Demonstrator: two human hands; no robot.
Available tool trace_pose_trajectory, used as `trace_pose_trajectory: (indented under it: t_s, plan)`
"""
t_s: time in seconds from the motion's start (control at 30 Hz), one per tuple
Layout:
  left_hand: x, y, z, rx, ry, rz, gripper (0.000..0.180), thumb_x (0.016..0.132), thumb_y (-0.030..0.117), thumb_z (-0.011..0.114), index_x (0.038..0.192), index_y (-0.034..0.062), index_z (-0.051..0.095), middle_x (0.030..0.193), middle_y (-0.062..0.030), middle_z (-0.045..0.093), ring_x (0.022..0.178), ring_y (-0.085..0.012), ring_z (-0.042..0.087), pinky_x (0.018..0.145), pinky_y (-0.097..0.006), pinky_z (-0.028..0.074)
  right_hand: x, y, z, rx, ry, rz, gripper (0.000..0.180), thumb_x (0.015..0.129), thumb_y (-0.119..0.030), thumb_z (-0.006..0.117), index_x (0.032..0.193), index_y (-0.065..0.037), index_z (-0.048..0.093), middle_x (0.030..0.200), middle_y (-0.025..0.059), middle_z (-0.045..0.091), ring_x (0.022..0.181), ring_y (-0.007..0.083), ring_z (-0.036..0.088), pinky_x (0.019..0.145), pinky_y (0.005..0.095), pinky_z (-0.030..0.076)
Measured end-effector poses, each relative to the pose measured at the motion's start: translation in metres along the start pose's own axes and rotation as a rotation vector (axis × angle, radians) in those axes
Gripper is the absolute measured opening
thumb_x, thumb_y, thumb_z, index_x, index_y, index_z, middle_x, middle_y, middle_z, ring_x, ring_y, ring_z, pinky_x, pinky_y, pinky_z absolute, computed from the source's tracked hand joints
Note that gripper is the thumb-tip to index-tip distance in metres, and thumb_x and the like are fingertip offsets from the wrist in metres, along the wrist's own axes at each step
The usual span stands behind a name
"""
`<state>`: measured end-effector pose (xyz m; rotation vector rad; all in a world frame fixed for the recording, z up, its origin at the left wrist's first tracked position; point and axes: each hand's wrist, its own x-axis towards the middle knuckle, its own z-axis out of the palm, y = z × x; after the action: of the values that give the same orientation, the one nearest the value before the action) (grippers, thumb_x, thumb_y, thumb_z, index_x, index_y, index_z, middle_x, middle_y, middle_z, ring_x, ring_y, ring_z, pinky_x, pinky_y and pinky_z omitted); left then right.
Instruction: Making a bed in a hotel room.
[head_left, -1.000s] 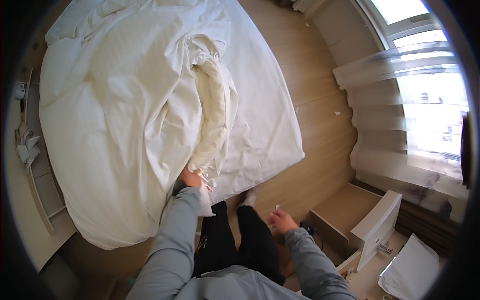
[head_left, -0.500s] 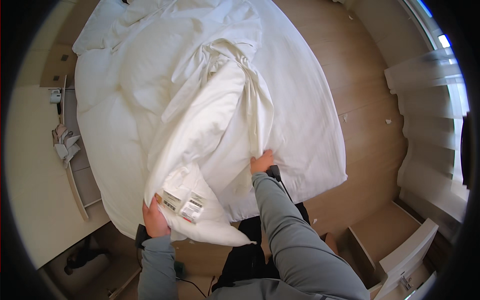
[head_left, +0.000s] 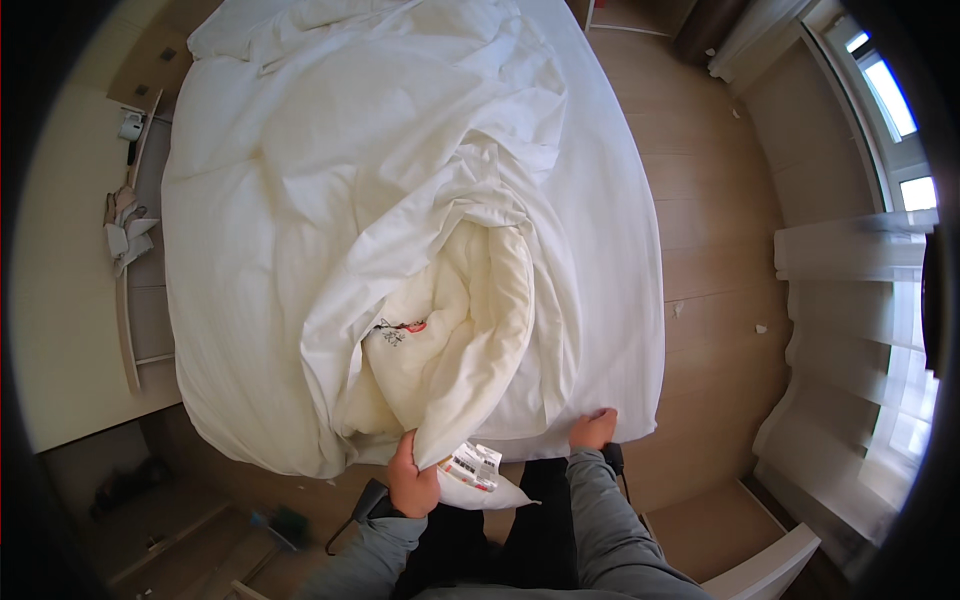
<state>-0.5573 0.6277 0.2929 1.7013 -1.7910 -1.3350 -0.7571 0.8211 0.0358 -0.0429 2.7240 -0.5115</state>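
Clearly, cream quilt [head_left: 500,335] gripped by left hand [head_left: 413,483].
Any grip by the right hand [head_left: 594,430] cannot be told.

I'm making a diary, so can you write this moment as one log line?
left hand: gripping cream quilt | right hand: near bed's edge, grip unclear | white cover: open around quilt

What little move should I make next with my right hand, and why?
Perhaps bring the right hand to the opening of the white cover: the cream quilt bulges out there, gripped by the left hand, while the right sits apart near the edge of the bed.
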Motion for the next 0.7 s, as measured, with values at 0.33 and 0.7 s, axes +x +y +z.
trace_pose_trajectory:
  t_s: [0.33,0.7]
  plan:
    - [-0.014,-0.003,0.002,0.063,-0.138,-0.066,0.037,0.078,-0.003,0.063,0.115,-0.0006,0.056,0.098,-0.0181,0.067,0.094,-0.0265,0.067,0.079,-0.033,0.050,0.098,-0.348,0.005,0.749,-0.122,-0.492,0.027,0.088,-0.021,0.059,0.106,-0.001,0.063,0.097,0.0130,0.061,0.088,0.0257,0.057,0.078,0.0372,0.046]
    - [-0.030,0.005,-0.002,0.177,-0.088,-0.087,0.035,0.079,0.004,0.063,0.113,0.0044,0.058,0.097,-0.0191,0.065,0.091,-0.0353,0.064,0.076,-0.038,0.051,0.120,-0.411,0.035,0.341,-0.330,-0.451,0.037,0.078,-0.043,0.067,0.105,-0.019,0.070,0.099,0.0160,0.063,0.101,0.0338,0.056,0.089,0.0431,0.045]
